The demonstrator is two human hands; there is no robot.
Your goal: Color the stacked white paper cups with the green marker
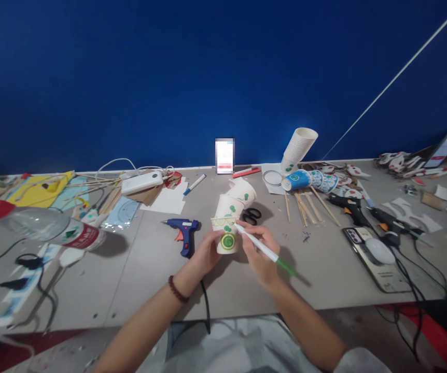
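At the centre of the frame, above the worktop (138,280), the left hand (207,252) pinches the lowest of a bent row of paper cups (224,204); the right hand (261,259) pinches a pen (261,247), tip beside that cup. The cups look already joined; pen work seems unfinished, any fresh mark too small to tell.
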